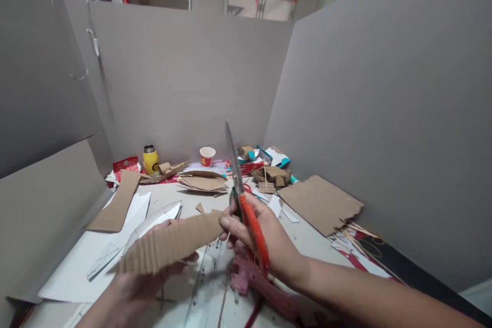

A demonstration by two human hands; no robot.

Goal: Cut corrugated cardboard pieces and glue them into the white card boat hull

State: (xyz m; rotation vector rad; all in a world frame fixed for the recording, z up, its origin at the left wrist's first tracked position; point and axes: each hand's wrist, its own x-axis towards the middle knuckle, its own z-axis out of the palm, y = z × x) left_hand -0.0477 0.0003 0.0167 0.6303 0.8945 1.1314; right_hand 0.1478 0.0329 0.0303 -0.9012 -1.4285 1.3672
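My left hand (140, 287) is closed around a leaf-shaped piece of corrugated cardboard (172, 241), its fingers partly hidden beneath it. In my right hand (274, 236) is a pair of scissors (257, 233) with orange handles, the blades pointing up and away. The right thumb and fingertips also meet the pointed far end of the cardboard piece. Under the right hand, a pink glue gun (246, 274) lies on the table, partly covered by the hand and forearm. A clear ruler (203, 279) lies between the two hands on the tabletop.
Stacked cardboard leaf shapes (203, 182), a paper cup (207, 157) and a yellow bottle (150, 160) stand toward the back. White paper (77, 271) and a cardboard strip (119, 205) lie left. A large cardboard sheet (321, 205) lies right. Grey panels (184, 72) enclose the table.
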